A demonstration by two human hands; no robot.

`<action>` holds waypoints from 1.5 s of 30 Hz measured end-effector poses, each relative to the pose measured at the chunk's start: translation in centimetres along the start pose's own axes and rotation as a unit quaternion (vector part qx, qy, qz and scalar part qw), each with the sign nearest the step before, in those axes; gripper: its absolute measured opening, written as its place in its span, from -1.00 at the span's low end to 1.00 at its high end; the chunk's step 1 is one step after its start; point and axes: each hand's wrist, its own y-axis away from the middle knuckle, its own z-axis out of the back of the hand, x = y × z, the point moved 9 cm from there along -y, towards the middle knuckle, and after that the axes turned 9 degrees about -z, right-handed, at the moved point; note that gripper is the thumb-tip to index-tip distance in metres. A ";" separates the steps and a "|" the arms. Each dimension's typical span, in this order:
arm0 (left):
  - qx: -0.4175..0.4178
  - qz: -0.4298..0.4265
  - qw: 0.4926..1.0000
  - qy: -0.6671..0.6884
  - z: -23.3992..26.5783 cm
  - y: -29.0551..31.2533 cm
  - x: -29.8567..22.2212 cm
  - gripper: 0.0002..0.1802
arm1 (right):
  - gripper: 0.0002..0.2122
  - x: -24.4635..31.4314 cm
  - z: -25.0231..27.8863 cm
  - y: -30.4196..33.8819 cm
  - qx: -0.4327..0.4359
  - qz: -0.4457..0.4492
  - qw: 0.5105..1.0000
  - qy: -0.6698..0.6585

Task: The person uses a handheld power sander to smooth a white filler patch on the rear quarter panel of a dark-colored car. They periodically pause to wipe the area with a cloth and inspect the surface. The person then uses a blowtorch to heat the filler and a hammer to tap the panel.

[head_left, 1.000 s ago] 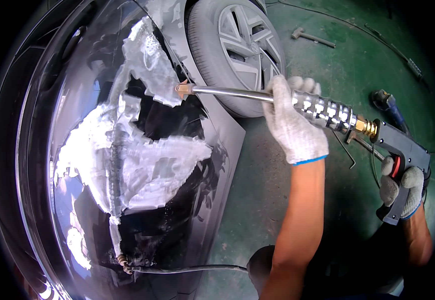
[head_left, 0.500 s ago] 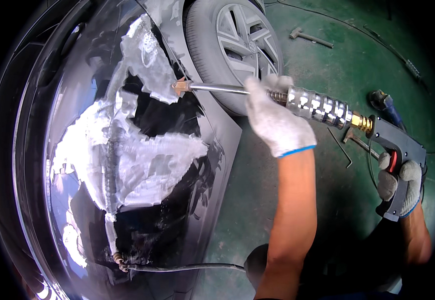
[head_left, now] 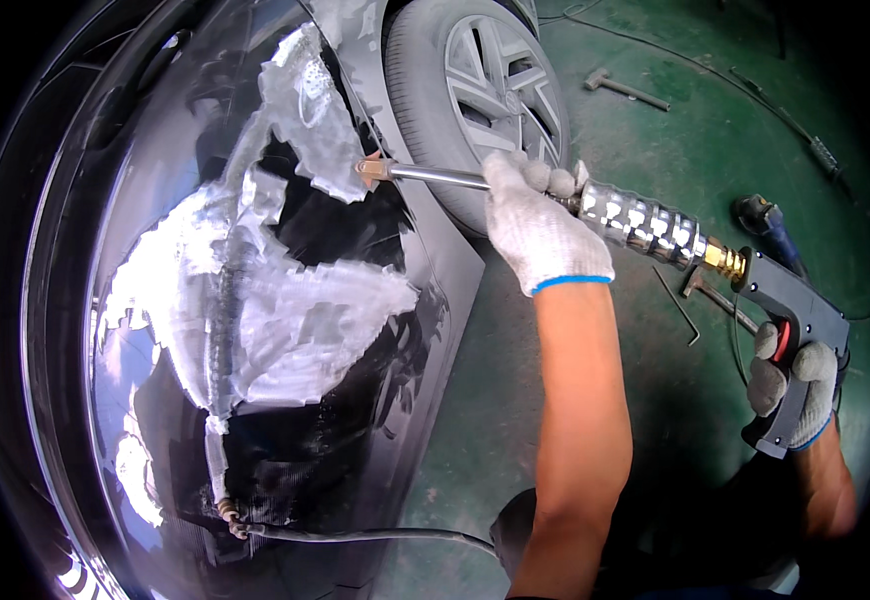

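Note:
A slide-hammer dent puller with a pistol grip (head_left: pixel 793 305) lies across my view. My right hand (head_left: pixel 791 382) is wrapped round its black handle, fingers by the red trigger. My left hand (head_left: pixel 543 215), in a white knit glove with a blue cuff, closes round the steel shaft (head_left: pixel 440 176), just left of the ribbed shiny weight (head_left: pixel 645 217). At the shaft's far end, the copper-coloured tip (head_left: pixel 373 170) sits at the dark car panel (head_left: pixel 340 235), beside a bare-metal patch (head_left: pixel 305 320). Whether it is fixed there I cannot tell.
A grey-dusted wheel (head_left: pixel 475 100) stands beyond the shaft. On the green floor lie a hammer (head_left: pixel 627 90), another hammer (head_left: pixel 723 300), a bent rod (head_left: pixel 677 305) and a blue-bodied power tool (head_left: pixel 770 225). A cable (head_left: pixel 365 533) runs to a clamp (head_left: pixel 232 518) on the panel.
My left hand has shifted slightly along the shaft, covering the coil spring beside the weight. The gun has dropped a little in view, with my right hand still on its handle.

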 end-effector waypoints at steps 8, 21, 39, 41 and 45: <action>0.004 -0.035 0.999 -0.026 1.3 -1.2 0.8 -0.68 | -0.44 0.4 1.3 0.6 0.002 0.016 0.999 -0.031; -0.012 0.010 0.998 -0.067 0.5 0.8 0.6 -0.68 | -0.46 -0.1 -0.4 0.4 -0.003 -0.007 0.996 -0.090; 0.026 -0.006 0.997 -0.075 1.5 0.2 1.7 -0.55 | -0.33 0.3 -0.6 0.1 0.024 -0.006 0.999 -0.042; 0.019 0.044 0.995 0.085 1.9 -0.6 1.0 -0.66 | -0.35 0.1 -0.5 0.5 0.019 -0.015 0.999 -0.024; 0.014 0.053 0.994 0.099 1.0 -0.4 0.1 -0.67 | -0.37 0.1 -0.7 0.8 0.018 -0.015 1.000 0.010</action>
